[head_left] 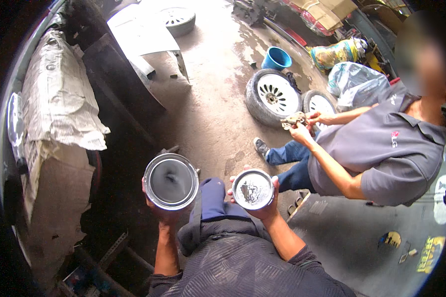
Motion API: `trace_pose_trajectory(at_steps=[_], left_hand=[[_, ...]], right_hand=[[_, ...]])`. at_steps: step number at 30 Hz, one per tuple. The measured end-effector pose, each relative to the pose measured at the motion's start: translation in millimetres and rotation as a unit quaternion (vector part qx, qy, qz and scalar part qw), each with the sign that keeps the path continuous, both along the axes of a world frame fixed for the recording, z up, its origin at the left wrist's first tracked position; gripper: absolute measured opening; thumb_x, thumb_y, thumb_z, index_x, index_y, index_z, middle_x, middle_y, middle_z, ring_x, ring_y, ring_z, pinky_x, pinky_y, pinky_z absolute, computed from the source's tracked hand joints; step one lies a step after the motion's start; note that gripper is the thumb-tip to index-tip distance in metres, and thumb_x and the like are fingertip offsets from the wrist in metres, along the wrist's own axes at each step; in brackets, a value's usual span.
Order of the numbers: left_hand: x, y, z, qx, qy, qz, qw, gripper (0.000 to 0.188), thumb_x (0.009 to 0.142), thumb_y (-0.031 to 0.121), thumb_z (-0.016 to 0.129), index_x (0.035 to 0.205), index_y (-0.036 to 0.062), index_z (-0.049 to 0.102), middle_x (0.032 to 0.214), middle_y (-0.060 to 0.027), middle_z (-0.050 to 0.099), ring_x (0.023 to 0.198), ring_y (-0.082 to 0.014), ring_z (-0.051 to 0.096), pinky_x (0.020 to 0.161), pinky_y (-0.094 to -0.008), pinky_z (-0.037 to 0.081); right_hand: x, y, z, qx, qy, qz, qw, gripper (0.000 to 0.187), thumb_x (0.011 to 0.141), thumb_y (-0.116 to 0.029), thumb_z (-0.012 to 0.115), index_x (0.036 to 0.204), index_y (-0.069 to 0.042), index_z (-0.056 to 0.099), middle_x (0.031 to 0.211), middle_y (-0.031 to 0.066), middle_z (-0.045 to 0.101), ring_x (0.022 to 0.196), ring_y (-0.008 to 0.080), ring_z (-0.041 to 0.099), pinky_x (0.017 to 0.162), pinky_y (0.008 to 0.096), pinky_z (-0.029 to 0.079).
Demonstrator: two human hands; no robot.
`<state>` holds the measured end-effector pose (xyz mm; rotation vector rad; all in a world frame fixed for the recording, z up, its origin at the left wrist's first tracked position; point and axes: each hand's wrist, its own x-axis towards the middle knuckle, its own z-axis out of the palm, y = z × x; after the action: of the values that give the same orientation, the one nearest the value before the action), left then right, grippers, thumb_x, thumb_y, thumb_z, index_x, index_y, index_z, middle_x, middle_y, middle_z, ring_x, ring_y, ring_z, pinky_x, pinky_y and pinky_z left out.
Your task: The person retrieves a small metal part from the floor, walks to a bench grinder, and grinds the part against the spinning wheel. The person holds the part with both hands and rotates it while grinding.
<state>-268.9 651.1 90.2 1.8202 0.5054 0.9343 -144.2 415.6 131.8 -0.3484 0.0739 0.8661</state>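
A wide round can (171, 185) with a pale rim and a dark grey inside is in my left hand (164, 215). The fingers of that hand wrap round its side and underside. A smaller round tin (253, 189) rests in my right hand (269, 210), fingers curled about its wall. Its top shows a whitish, silvery surface with dark streaks; whether that is a lid or the contents, I cannot tell. Both cans are held upright in front of my body, apart from each other.
At the right a person in a grey shirt (381, 148) handles a small crumpled item (293, 120). Wheels (272, 96) and a blue bucket (276, 58) stand beyond. A white panel (141, 32) is far left; a paper-covered part (59, 94) stands nearer.
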Motion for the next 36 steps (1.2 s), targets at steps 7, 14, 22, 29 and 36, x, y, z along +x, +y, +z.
trace_pose_trajectory(at_steps=[7,14,22,29,36], left_hand=[[147.7,47.3,14.9,0.026,-0.028,0.003,0.999,0.104,0.052,0.039,0.089,0.130,-0.0014,0.034,0.113,-0.0174,0.056,0.102,-0.0310,0.058,0.092,-0.0407,0.045],[332.7,125.1,27.5,0.070,-0.100,0.003,0.993,0.101,0.053,0.038,0.089,0.129,-0.0019,0.036,0.113,-0.0168,0.056,0.103,-0.0307,0.057,0.090,-0.0401,0.045],[545.3,223.4,59.1,0.051,-0.076,-0.069,0.993,0.104,0.052,0.043,0.088,0.130,-0.0030,0.036,0.119,-0.0198,0.053,0.108,-0.0328,0.055,0.094,-0.0412,0.043],[739.1,281.3,6.1,-0.011,-0.007,-0.102,0.995,0.085,0.065,0.028,0.077,0.132,-0.0037,0.035,0.125,-0.0213,0.050,0.116,-0.0345,0.051,0.100,-0.0425,0.038],[979.7,327.0,4.4,-0.077,-0.097,-0.159,0.979,0.086,0.071,0.031,0.075,0.136,-0.0036,0.029,0.130,-0.0196,0.046,0.115,-0.0299,0.051,0.099,-0.0401,0.040]], right_hand=[[111.2,41.1,-10.2,0.035,-0.025,0.012,0.999,0.083,0.077,-0.068,0.053,0.137,-0.014,0.035,0.129,0.0294,0.041,0.109,0.0498,0.049,0.088,0.0598,0.046],[293.3,136.5,-25.3,0.045,-0.015,-0.030,0.998,0.081,0.078,-0.069,0.051,0.135,-0.014,0.038,0.128,0.0281,0.044,0.108,0.0483,0.051,0.084,0.0582,0.049],[504.6,243.5,-0.7,0.057,-0.023,-0.068,0.996,0.078,0.081,-0.067,0.048,0.137,-0.015,0.035,0.130,0.0248,0.044,0.110,0.0457,0.051,0.088,0.0566,0.047],[670.6,250.0,-31.6,0.066,0.000,-0.158,0.985,0.073,0.083,-0.063,0.050,0.136,-0.014,0.038,0.129,0.0246,0.047,0.111,0.0478,0.049,0.087,0.0563,0.047],[929.2,258.2,-38.6,0.062,0.002,-0.173,0.983,0.071,0.082,-0.059,0.053,0.137,-0.017,0.039,0.134,0.0241,0.043,0.114,0.0479,0.047,0.089,0.0585,0.044]])
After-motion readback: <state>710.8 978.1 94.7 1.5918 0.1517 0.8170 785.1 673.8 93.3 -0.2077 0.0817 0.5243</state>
